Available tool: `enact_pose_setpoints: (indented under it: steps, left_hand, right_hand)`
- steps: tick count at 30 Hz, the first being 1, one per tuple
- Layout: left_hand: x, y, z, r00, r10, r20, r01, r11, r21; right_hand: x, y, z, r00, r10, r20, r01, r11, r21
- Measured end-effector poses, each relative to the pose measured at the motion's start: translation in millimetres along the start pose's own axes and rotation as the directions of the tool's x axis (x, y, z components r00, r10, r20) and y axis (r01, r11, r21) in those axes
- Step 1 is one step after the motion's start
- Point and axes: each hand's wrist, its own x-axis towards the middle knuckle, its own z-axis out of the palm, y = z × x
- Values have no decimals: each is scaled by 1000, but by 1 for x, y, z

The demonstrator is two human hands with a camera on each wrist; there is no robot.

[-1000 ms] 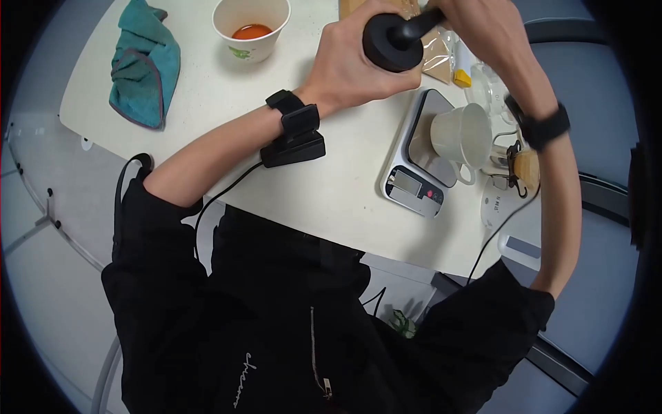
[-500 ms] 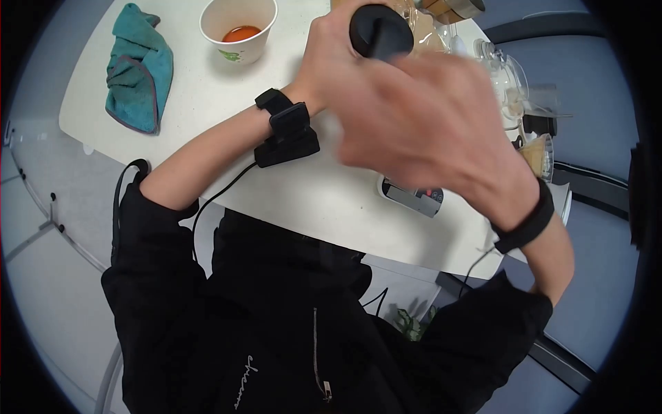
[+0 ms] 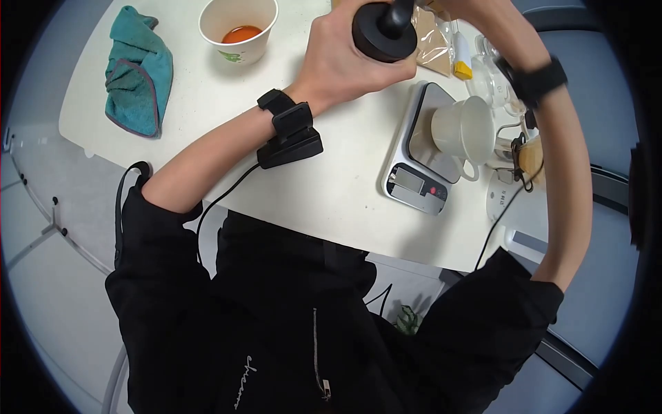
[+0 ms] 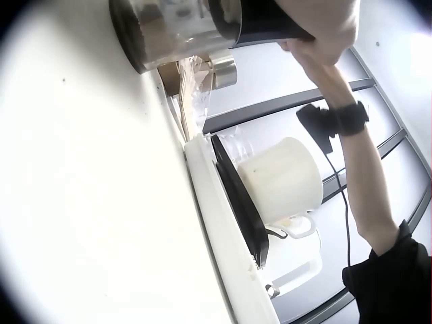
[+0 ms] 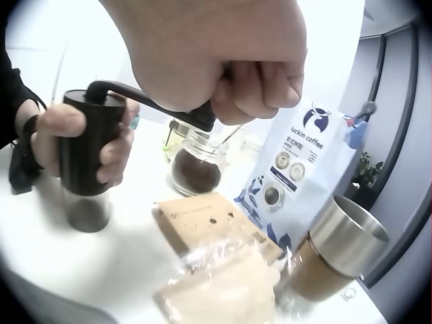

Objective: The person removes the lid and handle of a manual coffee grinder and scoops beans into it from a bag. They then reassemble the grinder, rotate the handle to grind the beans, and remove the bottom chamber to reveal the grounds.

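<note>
My left hand (image 3: 338,58) wraps round the black upper body of a manual coffee grinder (image 3: 379,45), which stands upright. In the right wrist view its see-through lower chamber (image 5: 86,214) shows below those fingers, close over the table. A black crank (image 5: 138,94) runs from the grinder's top to a knob, and my right hand (image 5: 223,61) curls round that knob. The head view cuts off most of the right hand at its top edge. Beside the grinder, a glass jar (image 5: 197,169) holds dark coffee grounds.
A white cup (image 3: 463,131) sits on a kitchen scale (image 3: 416,186). A paper cup (image 3: 238,48) with reddish liquid and a teal cloth (image 3: 138,83) lie leftward. Farther back stand a coffee bag (image 5: 290,158), bagged paper filters (image 5: 223,290) and a metal-and-brown cup (image 5: 347,236).
My right hand has swung the crank round, from the right through the near side to the far side. The left hand keeps its grip on the grinder.
</note>
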Motion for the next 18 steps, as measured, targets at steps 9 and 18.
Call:
enact_pose_setpoints:
  steps: [9, 18]
  left_hand:
    - [2, -5, -2, 911, 411, 31, -407, 888, 213]
    - [-4, 0, 0, 1000, -12, -21, 8, 989, -144]
  right_hand:
    - [-102, -61, -53, 972, 172, 161, -180, 983, 36]
    - [-48, -122, -57, 988, -88, -128, 117, 965, 235]
